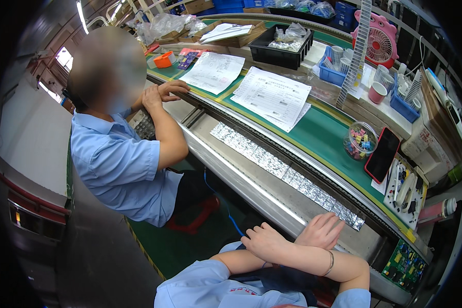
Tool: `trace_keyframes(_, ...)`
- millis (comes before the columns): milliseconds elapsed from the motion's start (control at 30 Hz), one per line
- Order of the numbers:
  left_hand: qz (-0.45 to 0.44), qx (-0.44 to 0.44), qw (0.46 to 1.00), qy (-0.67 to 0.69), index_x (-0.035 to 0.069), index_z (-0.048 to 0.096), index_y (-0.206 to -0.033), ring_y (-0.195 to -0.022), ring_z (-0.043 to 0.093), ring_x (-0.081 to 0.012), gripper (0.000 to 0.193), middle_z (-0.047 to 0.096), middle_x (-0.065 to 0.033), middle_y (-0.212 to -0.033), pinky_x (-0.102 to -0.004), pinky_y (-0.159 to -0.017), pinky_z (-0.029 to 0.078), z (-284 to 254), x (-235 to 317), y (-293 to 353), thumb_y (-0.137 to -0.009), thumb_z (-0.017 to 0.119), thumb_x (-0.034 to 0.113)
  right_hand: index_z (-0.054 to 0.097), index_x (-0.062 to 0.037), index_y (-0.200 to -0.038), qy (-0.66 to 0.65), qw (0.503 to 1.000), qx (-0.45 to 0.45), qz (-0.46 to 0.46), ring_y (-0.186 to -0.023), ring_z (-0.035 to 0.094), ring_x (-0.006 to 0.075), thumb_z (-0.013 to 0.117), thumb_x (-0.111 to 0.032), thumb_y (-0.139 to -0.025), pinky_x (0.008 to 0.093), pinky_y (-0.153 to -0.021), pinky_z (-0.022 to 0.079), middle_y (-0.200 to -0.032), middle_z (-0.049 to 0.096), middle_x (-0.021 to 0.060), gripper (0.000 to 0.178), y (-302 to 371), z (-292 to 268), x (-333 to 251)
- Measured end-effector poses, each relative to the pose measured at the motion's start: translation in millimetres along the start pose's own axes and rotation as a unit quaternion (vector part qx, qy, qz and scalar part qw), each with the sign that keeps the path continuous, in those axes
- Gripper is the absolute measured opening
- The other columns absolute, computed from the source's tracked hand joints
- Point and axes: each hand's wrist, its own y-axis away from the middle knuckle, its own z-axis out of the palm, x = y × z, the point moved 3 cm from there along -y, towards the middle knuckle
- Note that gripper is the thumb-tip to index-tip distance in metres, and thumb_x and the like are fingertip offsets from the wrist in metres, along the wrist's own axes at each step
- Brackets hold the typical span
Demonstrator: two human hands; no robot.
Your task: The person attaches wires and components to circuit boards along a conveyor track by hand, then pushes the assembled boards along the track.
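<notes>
My forearms are crossed at the near edge of the conveyor line. My left hand (321, 231) reaches to the right, its fingers stretched out over the metal rail beside a strip of silvery foil-like pieces (287, 172); it holds nothing. My right hand (264, 244) points left and rests across my left forearm, fingers loosely bent and apart, nothing seen in it. A bangle (330, 263) circles my right wrist. Near my right elbow lies a green circuit board (404, 266) with many small components.
A co-worker (123, 149) in blue sits at left, hands on the line's edge. Paper sheets (272, 97), a jar of colourful small parts (361, 139), a phone (382, 154), and a tray of parts (406, 192) lie across the line. Behind stand a black bin (280, 51) and pink fan (377, 41).
</notes>
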Motion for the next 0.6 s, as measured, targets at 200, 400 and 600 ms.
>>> trace_keyframes(200,0.000,-0.002,1.000,-0.004,0.002,0.059,-0.113,-0.110,0.053,-0.0298,0.041,0.058,-0.0138,-0.110,-0.0403,-0.090,0.044,0.4,0.2,-0.1,-0.075,0.067,0.014,0.060,-0.0063,-0.089,0.001,1.000,-0.005,-0.001,-0.083,0.061,0.0226,0.054,-0.017,-0.083,0.0344,-0.074,0.042,-0.086,0.060,0.0076,0.013,0.5,0.9,0.0)
trace_keyframes(400,-0.002,-0.006,1.000,-0.006,0.003,0.058,-0.115,-0.111,0.052,-0.0294,0.042,0.058,-0.0133,-0.111,-0.0401,-0.090,0.044,1.2,0.1,0.7,-0.075,0.067,0.014,0.060,-0.0066,-0.089,0.005,1.000,-0.008,0.002,-0.084,0.061,0.0223,0.054,-0.017,-0.083,0.0338,-0.074,0.042,-0.086,0.060,0.0076,0.013,1.0,-0.5,-0.2)
trace_keyframes(600,0.005,0.002,1.000,-0.005,0.001,0.058,-0.112,-0.110,0.052,-0.0311,0.042,0.057,-0.0158,-0.110,-0.0400,-0.090,0.043,-0.5,0.8,-0.5,-0.073,0.066,0.015,0.060,-0.0070,-0.089,0.004,1.000,-0.004,0.002,-0.083,0.061,0.0220,0.053,-0.017,-0.083,0.0334,-0.073,0.042,-0.086,0.060,0.0073,0.013,0.7,0.6,-0.3)
